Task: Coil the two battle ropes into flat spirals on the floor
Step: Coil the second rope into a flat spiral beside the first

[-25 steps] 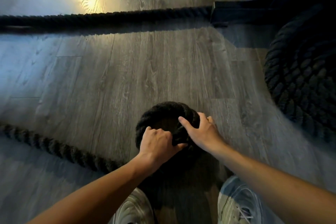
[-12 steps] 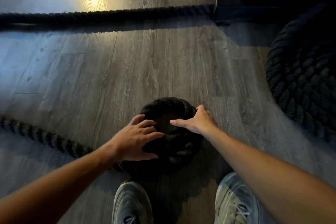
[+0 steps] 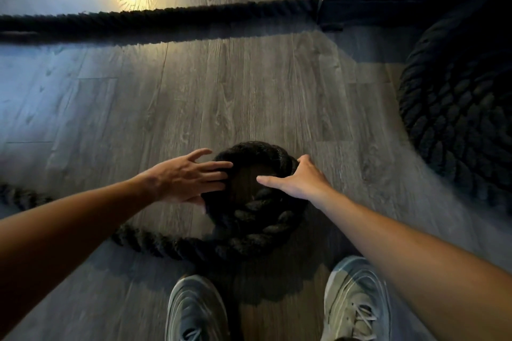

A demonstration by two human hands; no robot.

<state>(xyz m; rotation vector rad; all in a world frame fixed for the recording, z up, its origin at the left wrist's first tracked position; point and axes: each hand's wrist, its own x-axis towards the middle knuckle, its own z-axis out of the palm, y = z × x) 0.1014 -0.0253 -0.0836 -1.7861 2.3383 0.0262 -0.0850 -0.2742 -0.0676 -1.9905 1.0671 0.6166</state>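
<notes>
On the floor (image 3: 249,91), left hand (image 3: 188,177) and right hand (image 3: 302,180), fingers straight and apart, press the small rope coil (image 3: 260,230); it likely springs loose if either lifts.

Rope (image 3: 155,241): black, twisted-strand pattern. Finished coil (image 3: 460,108): black, same twisted pattern. Floor (image 3: 249,91): grey wood-grain planks with a yellow light patch. Shoes (image 3: 357,302): pale grey, white laces.
</notes>
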